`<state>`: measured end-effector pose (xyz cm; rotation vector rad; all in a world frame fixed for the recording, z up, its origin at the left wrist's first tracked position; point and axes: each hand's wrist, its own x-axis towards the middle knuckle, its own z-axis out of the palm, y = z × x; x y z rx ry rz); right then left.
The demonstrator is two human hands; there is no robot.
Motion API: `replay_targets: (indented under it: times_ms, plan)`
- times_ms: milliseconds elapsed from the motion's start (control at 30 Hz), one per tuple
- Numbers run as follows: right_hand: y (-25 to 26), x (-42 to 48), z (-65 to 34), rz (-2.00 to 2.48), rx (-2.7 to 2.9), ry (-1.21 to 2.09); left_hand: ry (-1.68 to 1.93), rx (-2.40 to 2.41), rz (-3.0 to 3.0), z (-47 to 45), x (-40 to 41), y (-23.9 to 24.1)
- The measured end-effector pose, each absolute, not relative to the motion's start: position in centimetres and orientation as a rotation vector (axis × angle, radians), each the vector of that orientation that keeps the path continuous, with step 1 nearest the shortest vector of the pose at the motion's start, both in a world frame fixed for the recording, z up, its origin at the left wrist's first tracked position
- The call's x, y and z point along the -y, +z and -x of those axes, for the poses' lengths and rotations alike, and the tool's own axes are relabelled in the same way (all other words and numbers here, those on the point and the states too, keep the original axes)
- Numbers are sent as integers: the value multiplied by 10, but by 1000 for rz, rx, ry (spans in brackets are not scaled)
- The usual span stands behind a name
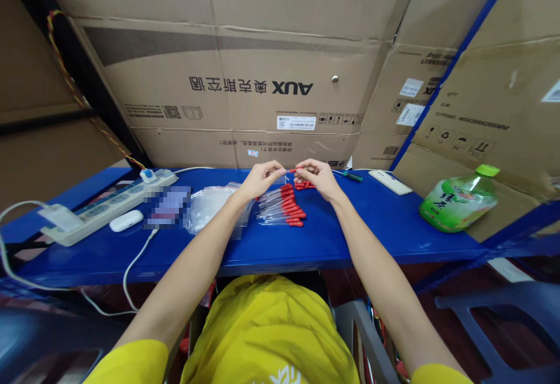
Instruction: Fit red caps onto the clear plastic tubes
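Observation:
My left hand (261, 177) and my right hand (315, 177) meet above the blue shelf (271, 244), fingers pinched together on a thin clear tube with a red cap (290, 171) held between them. Just below lies a row of several clear tubes with red caps (284, 208), side by side. A few loose red caps (305, 185) lie under my right hand. Clear plastic bags (210, 209) rest to the left of the tubes.
A white power strip (109, 206) with cables, a white earbud case (126, 220) and a blurred item lie at the left. A green-handled screwdriver (350, 176), a white remote-like bar (389, 182) and a green bottle (459, 200) lie at the right. Cardboard boxes (245, 92) wall the back.

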<state>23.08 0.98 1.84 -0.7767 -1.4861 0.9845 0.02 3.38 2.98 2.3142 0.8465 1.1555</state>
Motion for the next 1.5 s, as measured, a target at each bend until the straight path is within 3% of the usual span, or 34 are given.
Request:
replay_targets:
  times_ms: [1500]
  plan:
    - [14, -9, -222, 763, 1499, 1017, 1058, -721, -2153, -3, -23, 36]
